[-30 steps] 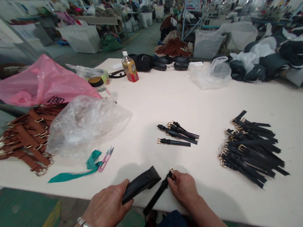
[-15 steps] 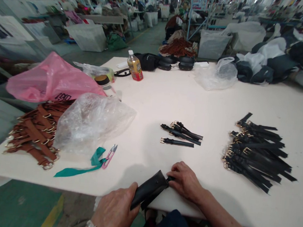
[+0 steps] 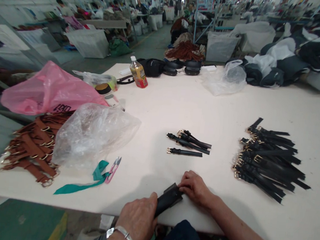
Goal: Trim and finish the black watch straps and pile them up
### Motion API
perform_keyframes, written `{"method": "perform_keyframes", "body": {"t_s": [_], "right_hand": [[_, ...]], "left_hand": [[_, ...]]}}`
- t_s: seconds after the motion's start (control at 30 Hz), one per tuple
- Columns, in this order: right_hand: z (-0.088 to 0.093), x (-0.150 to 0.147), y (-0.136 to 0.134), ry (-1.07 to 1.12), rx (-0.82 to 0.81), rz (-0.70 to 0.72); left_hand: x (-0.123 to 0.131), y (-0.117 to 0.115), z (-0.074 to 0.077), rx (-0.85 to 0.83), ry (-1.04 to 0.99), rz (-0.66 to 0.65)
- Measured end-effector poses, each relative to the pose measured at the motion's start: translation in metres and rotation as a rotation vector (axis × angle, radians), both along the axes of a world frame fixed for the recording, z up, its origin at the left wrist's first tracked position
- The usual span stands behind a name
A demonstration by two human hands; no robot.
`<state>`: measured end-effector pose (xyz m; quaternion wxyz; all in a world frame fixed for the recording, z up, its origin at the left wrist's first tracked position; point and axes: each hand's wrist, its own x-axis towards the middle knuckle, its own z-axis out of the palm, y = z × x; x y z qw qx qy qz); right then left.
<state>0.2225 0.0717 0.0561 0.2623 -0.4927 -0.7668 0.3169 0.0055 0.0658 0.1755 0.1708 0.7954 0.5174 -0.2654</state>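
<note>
My left hand [image 3: 138, 216], a silver bracelet on its wrist, is wrapped round a wide black leather strap piece [image 3: 167, 200] at the table's front edge. The strap piece looks folded or layered, and its near end is hidden in my palm. At its far end my right hand [image 3: 194, 186] is closed, with thumb and fingertips pinched together against the leather; what exactly lies between them is hidden. Beyond my hands lie several narrow black buckle straps [image 3: 187, 141]. A larger pile of black buckle straps [image 3: 269, 160] lies to the right, with gold-coloured buckles.
On the left lie brown straps with metal rings [image 3: 37, 146], a clear plastic bag [image 3: 93, 134] and a pink bag [image 3: 49, 88]. Pink-handled thread snips [image 3: 113, 171] rest by a teal ribbon [image 3: 80, 186]. A drink bottle [image 3: 139, 72] and dark rolls [image 3: 292, 68] stand farther back.
My left hand has moved right and forward along the leather piece, bringing its far end up against my right fingertips. The small dark end seen at those fingers before is now covered.
</note>
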Motion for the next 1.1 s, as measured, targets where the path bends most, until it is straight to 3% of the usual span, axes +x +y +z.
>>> {"method": "perform_keyframes", "body": {"t_s": [0.23,0.47,0.67,0.8,0.93,1.1], "right_hand": [[-0.003,-0.001,0.000,0.031,0.001,-0.004],[-0.004,0.000,-0.002,0.055,0.006,-0.025],[-0.006,-0.002,-0.005,0.088,0.004,-0.089],[-0.008,-0.003,-0.006,0.105,-0.012,-0.119],[-0.008,-0.003,-0.005,0.111,-0.020,-0.133],[-0.005,-0.006,-0.004,0.142,-0.035,-0.188]], "left_hand": [[-0.010,0.000,-0.004,-0.023,0.016,0.047],[-0.001,0.007,-0.010,0.013,-0.041,0.107],[-0.024,0.011,-0.017,0.041,-0.064,0.237],[-0.035,0.009,-0.010,0.024,-0.075,0.209],[-0.022,0.001,-0.009,-0.001,-0.094,0.140],[-0.015,0.004,-0.019,0.036,-0.098,0.205]]}}
